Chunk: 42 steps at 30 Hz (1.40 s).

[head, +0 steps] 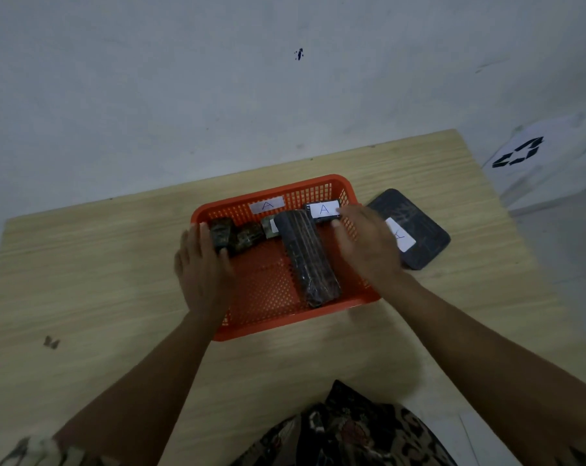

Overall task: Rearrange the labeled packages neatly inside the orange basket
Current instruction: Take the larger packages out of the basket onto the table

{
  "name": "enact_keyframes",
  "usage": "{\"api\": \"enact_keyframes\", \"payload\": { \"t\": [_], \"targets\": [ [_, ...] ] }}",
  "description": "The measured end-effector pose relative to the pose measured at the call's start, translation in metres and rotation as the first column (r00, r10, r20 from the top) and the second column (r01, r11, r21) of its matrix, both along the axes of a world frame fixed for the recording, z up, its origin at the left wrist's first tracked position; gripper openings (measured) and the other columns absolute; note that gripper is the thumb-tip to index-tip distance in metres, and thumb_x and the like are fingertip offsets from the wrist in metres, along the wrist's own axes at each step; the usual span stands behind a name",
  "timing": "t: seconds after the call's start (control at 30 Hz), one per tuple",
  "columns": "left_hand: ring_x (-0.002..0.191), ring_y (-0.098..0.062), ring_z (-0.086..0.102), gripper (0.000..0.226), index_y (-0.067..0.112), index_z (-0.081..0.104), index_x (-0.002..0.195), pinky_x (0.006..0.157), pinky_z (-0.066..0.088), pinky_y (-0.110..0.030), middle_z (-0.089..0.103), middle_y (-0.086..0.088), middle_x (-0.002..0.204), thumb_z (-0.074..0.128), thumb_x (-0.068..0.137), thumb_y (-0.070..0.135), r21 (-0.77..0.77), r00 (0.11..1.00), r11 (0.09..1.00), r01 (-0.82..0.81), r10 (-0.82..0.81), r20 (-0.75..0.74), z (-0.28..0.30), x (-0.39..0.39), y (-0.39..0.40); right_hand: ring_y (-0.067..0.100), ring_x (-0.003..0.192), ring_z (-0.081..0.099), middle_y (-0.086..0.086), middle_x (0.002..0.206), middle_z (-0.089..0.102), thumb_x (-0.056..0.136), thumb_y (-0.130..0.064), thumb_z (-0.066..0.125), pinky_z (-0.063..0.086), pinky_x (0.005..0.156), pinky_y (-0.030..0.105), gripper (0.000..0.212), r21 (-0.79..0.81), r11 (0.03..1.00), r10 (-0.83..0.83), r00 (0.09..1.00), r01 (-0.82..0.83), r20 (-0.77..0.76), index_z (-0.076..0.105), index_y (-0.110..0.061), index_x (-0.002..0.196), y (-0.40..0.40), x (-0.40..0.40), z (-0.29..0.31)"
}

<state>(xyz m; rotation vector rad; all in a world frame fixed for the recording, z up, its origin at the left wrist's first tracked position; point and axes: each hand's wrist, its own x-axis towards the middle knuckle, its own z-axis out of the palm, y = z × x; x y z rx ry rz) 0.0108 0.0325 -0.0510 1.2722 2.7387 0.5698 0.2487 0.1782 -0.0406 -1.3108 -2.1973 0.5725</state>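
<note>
Patterned dark clothing at bottom edge, both bare forearms reaching forward over pale wood-grain table. Small dark mark on table at left.

Orange basket mid-table, mesh walls and floor. White label on far wall, reads "A".

Left hand over basket's left rim, fingers curled round a small dark mottled package at far-left corner; thumb side hidden, so firmness of hold not clear. 2nd mottled package touching it on the right, 3rd just beyond, with a white label edge, writing unreadable.

Long dark package lying along basket floor, near end by front wall, far end toward back wall.

Right hand over basket's right rim, fingers extended, fingertips touching a small dark package at far-right corner; label reads "A". Grasping or only touching: cannot tell.

Outside basket, right of it: flat dark package on table, white label, letter seen inverted, apparently "A".

Beyond table: grey-white wall with a small dark blot. Far right: white sheet bearing black recycling arrows.
</note>
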Motion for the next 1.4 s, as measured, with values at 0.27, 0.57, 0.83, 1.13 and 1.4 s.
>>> {"api": "enact_keyframes", "payload": {
  "t": [0.27, 0.57, 0.83, 1.13, 1.4],
  "targets": [
    [0.148, -0.027, 0.026, 0.055, 0.012, 0.039, 0.149, 0.121, 0.021, -0.049, 0.037, -0.011, 0.157, 0.043, 0.102, 0.040, -0.115, 0.909, 0.902, 0.416, -0.414, 0.041, 0.019, 0.000, 0.099, 0.024, 0.124, 0.053, 0.005, 0.145, 0.048, 0.072, -0.073, 0.067, 0.052, 0.095, 0.046, 0.101, -0.252, 0.965, 0.126, 0.968, -0.069, 0.219, 0.031, -0.021, 0.151, -0.064, -0.051, -0.008],
    [0.122, -0.033, 0.056, 0.050, 0.017, 0.053, 0.137, 0.098, 0.043, -0.043, 0.059, -0.014, 0.137, 0.033, 0.102, 0.047, -0.273, 0.848, 0.802, 0.531, -0.504, 0.167, 0.001, -0.040, 0.149, 0.026, 0.107, 0.062, 0.008, 0.133, 0.057, 0.081, -0.037, 0.072, 0.057, 0.078, 0.040, 0.089, -0.287, 0.958, 0.079, 0.979, -0.023, 0.186, 0.025, -0.020, 0.154, -0.056, -0.038, -0.022],
    [0.082, -0.026, 0.060, 0.041, 0.021, 0.062, 0.110, 0.067, 0.037, -0.033, 0.071, -0.009, 0.099, 0.036, 0.101, 0.051, -0.214, 0.841, 0.813, 0.541, -0.520, 0.151, -0.016, -0.058, 0.157, 0.002, 0.075, 0.064, -0.019, 0.083, 0.064, 0.089, -0.031, 0.054, 0.059, 0.065, 0.029, 0.048, -0.389, 0.921, -0.114, 0.957, 0.003, -0.265, 0.051, -0.033, 0.137, -0.020, -0.014, 0.015],
    [0.074, -0.019, 0.053, 0.041, 0.023, 0.060, 0.104, 0.063, 0.035, -0.033, 0.069, -0.005, 0.091, 0.032, 0.100, 0.053, -0.226, 0.835, 0.804, 0.550, -0.530, 0.146, -0.020, -0.059, 0.156, 0.011, 0.114, 0.063, -0.004, 0.131, 0.063, 0.102, -0.019, 0.047, 0.056, 0.095, 0.039, 0.041, -0.557, 0.802, -0.547, 0.641, 0.217, -0.538, 0.050, -0.022, 0.143, 0.091, -0.010, 0.026],
    [0.072, -0.017, 0.056, 0.036, 0.024, 0.058, 0.106, 0.061, 0.036, -0.030, 0.067, 0.002, 0.087, 0.033, 0.101, 0.049, -0.214, 0.830, 0.802, 0.557, -0.544, 0.124, -0.023, -0.056, 0.151, 0.024, 0.114, 0.063, 0.008, 0.132, 0.061, 0.101, -0.018, 0.052, 0.053, 0.099, 0.044, 0.039, -0.761, 0.560, -0.811, 0.402, 0.327, -0.424, 0.051, -0.015, 0.140, 0.157, -0.034, -0.012]
  ]
}}
